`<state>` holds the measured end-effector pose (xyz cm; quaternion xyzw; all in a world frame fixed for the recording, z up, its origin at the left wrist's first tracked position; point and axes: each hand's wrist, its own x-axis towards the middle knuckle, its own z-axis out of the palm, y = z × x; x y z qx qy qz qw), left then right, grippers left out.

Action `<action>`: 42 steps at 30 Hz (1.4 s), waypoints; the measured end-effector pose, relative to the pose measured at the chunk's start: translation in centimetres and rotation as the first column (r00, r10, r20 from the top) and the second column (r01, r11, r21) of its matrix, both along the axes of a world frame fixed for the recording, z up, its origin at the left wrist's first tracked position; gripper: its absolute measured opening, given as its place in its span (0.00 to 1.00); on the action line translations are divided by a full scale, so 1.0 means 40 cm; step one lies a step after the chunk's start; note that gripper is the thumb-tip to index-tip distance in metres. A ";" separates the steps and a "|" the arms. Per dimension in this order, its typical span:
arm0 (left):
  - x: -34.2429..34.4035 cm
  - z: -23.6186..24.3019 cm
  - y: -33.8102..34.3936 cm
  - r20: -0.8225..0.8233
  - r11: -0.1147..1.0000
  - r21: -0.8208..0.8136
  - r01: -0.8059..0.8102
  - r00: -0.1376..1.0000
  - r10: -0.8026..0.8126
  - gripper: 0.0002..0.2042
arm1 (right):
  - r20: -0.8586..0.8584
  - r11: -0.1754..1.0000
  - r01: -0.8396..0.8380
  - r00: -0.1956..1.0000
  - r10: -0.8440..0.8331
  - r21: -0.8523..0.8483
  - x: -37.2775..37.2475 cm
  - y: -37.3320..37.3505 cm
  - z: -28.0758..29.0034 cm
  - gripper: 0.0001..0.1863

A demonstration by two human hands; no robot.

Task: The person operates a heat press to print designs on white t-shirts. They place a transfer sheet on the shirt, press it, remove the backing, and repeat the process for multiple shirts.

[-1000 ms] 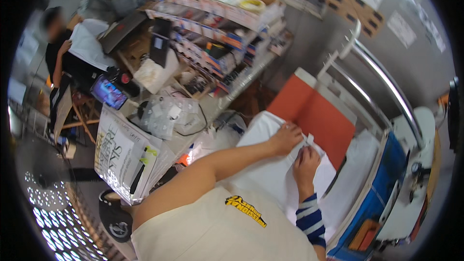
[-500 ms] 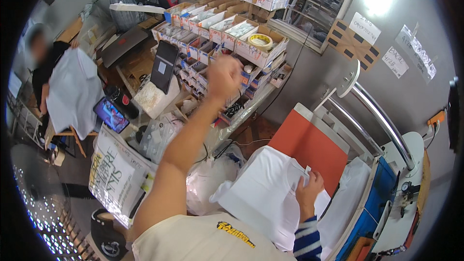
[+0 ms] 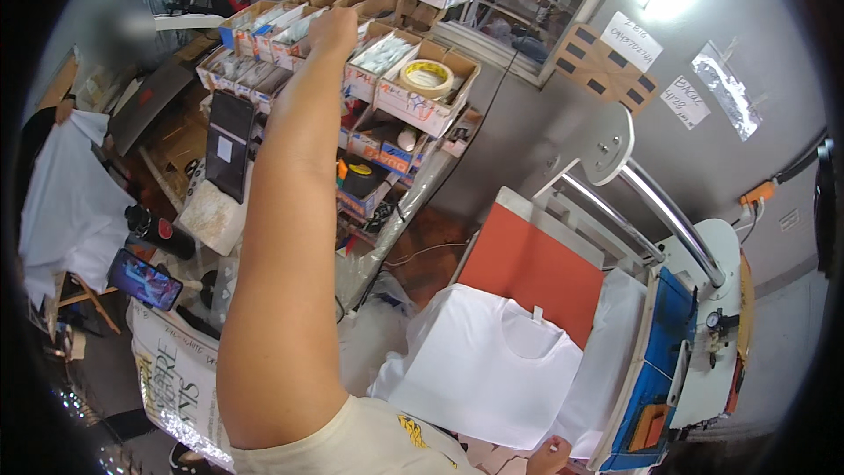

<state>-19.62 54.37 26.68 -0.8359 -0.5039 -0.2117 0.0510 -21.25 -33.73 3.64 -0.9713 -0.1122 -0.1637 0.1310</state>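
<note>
Our left hand (image 3: 334, 31) is stretched up to the boxes (image 3: 369, 75), which stand in rows at the far part of the counter (image 3: 365, 273). Its fingers are hidden, so we cannot tell if they hold something. Our right hand (image 3: 549, 456), partly cut by the picture's lower edge, is narrow, its fingers curled near the hem of the shirt (image 3: 510, 378); a grip on the cloth we cannot confirm. The shirt lies on the red pad (image 3: 532, 264), its collar toward the pad's far edge, one side passing over the left edge. If the right hand pulls the hem, the shirt could crease or slide over that edge. If the left arm swings sideways, it could knock the tablet (image 3: 229, 145), just beside it, or the box with the tape (image 3: 428, 79).
</note>
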 end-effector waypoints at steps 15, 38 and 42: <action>-0.033 -0.053 0.020 0.092 0.995 0.097 -0.020 0.996 0.011 0.10 | -0.109 0.979 -0.141 0.981 0.158 0.150 0.056 0.019 0.011 0.10; -0.258 -0.578 -1.607 0.862 0.388 -0.438 0.811 0.501 -0.074 0.14 | -0.456 0.513 -0.398 0.235 0.858 0.761 0.183 0.307 0.015 0.09; -0.263 -0.589 -1.587 0.807 0.173 -0.572 0.802 0.588 -0.059 0.09 | -0.477 0.545 -0.295 0.276 0.835 0.785 0.153 0.279 0.055 0.08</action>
